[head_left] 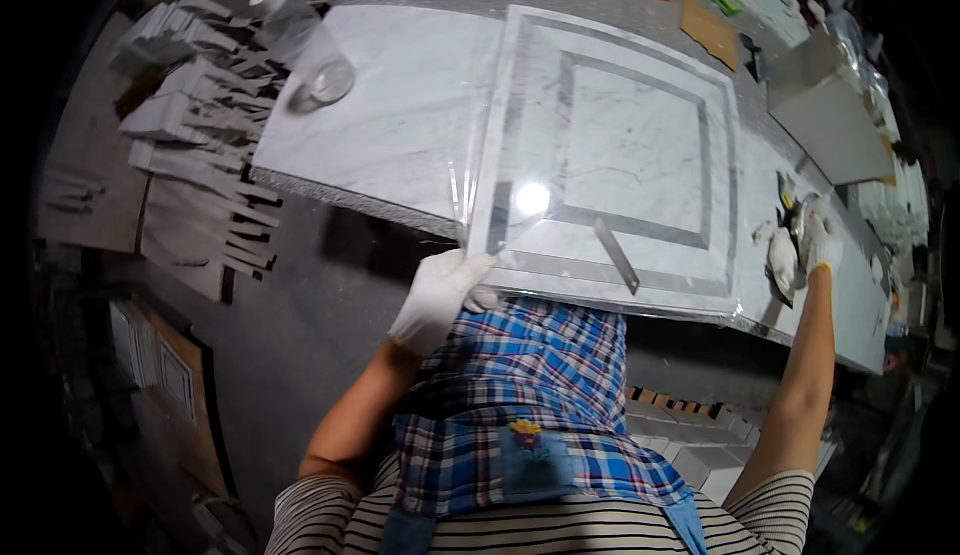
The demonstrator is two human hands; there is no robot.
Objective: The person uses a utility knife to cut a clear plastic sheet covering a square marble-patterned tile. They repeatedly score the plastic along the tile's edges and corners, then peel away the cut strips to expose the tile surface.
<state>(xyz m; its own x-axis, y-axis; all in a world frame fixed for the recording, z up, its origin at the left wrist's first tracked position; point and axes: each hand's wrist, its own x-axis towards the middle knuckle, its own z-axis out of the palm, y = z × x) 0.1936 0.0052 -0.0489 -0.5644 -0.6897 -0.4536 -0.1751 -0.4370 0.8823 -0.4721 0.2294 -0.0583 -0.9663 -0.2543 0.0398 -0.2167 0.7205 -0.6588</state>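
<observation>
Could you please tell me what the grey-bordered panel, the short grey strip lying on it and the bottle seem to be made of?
Panel: marble or stone-look tile, perhaps; white with grey veining, its gloss mirroring a bright light. Strip: probably metal, from its flat grey sheen and straight edges. Bottle: likely clear plastic, smooth and see-through; glass is possible.

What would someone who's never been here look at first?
Probably the big white panel with grey frames, in the upper middle, because a bright shine glows on its lower left part. Next might be the blue checked apron just below it, with a yellow flower on the front. The clear bottle on the white slab at the upper left could catch the eye too.
</observation>
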